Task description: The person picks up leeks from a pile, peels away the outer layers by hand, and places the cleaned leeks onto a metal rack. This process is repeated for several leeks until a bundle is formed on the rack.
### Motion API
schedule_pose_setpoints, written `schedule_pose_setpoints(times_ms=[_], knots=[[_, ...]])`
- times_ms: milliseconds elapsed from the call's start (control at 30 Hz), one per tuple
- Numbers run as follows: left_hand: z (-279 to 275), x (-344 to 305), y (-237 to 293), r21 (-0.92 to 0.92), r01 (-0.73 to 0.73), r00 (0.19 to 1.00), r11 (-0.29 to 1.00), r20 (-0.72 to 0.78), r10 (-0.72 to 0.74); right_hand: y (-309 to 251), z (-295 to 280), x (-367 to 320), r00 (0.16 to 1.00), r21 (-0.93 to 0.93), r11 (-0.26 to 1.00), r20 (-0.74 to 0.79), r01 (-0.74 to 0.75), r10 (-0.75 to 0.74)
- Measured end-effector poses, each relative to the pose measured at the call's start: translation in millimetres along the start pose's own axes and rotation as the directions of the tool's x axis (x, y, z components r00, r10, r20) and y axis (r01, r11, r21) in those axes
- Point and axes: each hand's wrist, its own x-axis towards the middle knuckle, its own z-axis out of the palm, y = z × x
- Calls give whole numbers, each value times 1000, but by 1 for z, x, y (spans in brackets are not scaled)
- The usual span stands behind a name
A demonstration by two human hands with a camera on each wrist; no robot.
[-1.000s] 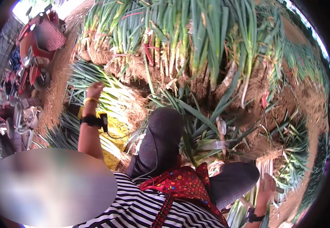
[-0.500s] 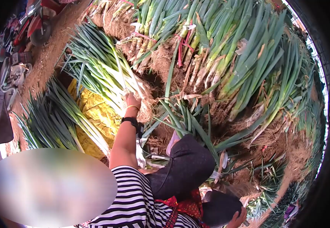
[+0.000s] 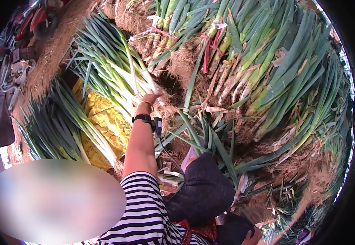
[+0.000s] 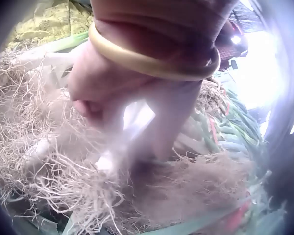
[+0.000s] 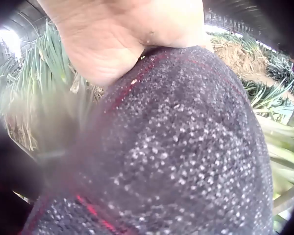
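My left hand (image 3: 148, 101), a yellow bangle at its wrist, is at the root end of a loose pile of long green onions (image 3: 122, 83). In the left wrist view, a white stalk (image 4: 139, 117) runs between its thumb and fingers, with pale stringy roots (image 4: 95, 191) hanging below. The fingertips are partly hidden behind the hand. My right hand (image 3: 252, 237) rests on the dark trouser knee (image 3: 234, 228), seen at the bottom of the head view. The right wrist view shows its palm heel against the speckled cloth (image 5: 176, 147).
Another pile of green onions (image 3: 55, 126) lies at left beside a yellow sheet (image 3: 106, 118). Bundles with red ties (image 3: 212, 45) stand upright across the back and right. Loose leaves (image 3: 222, 153) lie by the knee. Parked motorbikes (image 3: 16, 65) line the far left.
My left hand has moved from the pile's leafy side to the root end and pinches a stalk. My right hand has left the stalks at right for the knee. The head view has turned left.
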Motion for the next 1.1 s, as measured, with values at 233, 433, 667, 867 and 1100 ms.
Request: schedule_pose_setpoints(times_ms=[233, 433, 667, 867, 1100], knots=[[2, -14, 15, 246, -126, 922, 961, -328, 205, -6, -5, 4, 999, -50, 998, 8, 32, -31], [-16, -22, 6, 532, 26, 794, 846, -525, 306, -2, -3, 3, 999, -23, 999, 22, 45, -44], [-29, 29, -21, -103, -276, 923, 956, -305, 234, -13, -13, 7, 995, -8, 998, 83, 64, -63], [-46, -52, -34, -654, -11, 998, 756, -53, -32, -12, -8, 3, 996, -42, 996, 48, 80, -78], [-50, -93, -24, 470, -309, 818, 827, -313, 483, 6, -2, -12, 992, 27, 991, 3, 129, -129]])
